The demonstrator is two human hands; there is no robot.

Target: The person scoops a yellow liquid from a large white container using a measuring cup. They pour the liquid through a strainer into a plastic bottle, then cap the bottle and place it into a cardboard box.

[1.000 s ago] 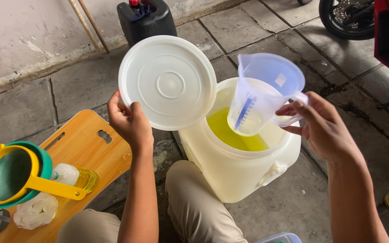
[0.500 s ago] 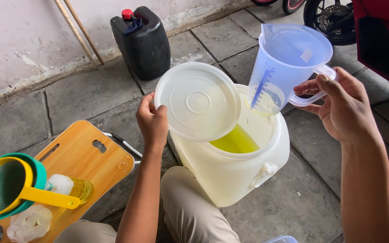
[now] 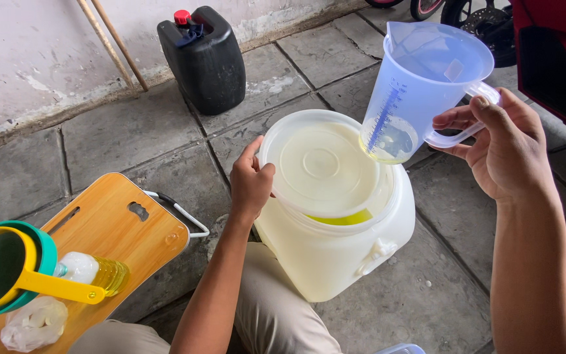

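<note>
Lid-closing time, judging by the head view: left hand (image 3: 251, 180) pinches the round white lid (image 3: 320, 167) by its 9 o'clock edge, fingers curled on the rim, and the lid sits tilted across the mouth of the big white tub (image 3: 335, 246), not seated yet. A sliver of yellow liquid (image 3: 347, 218) shows at 6 o'clock under the lid. Right hand (image 3: 502, 147) has its fingers wrapped through the handle of the clear measuring jug (image 3: 420, 88), held up at 2 o'clock of the tub, with only a thin yellowish film at the bottom. Next move probably calls for levelling the lid and pressing it down all round. Black jerrycan (image 3: 204, 58) stands capped at 11 o'clock; wooden board (image 3: 122, 229) at 9 carries stacked strainers (image 3: 4, 275) and a small bottle (image 3: 96, 272).
</note>
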